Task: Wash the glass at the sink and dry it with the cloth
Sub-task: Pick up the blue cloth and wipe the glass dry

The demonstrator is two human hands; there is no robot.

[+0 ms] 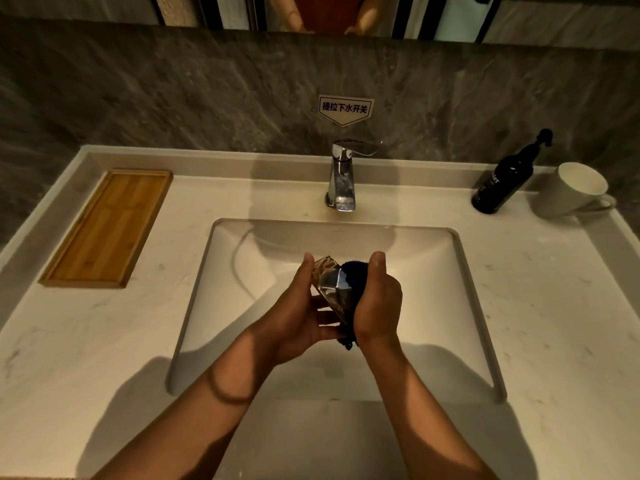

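Note:
Over the middle of the white sink basin I hold a clear faceted glass tilted between both hands. My left hand cups the glass from the left, thumb up along its side. My right hand presses a dark blue cloth against the glass's right side; most of the cloth is hidden behind that hand, with a corner hanging below the wrist. The chrome faucet stands behind the basin with no water running.
A wooden tray lies on the counter at the left. A black pump bottle and a white mug stand at the back right. A grey stone wall with a small sign rises behind the faucet.

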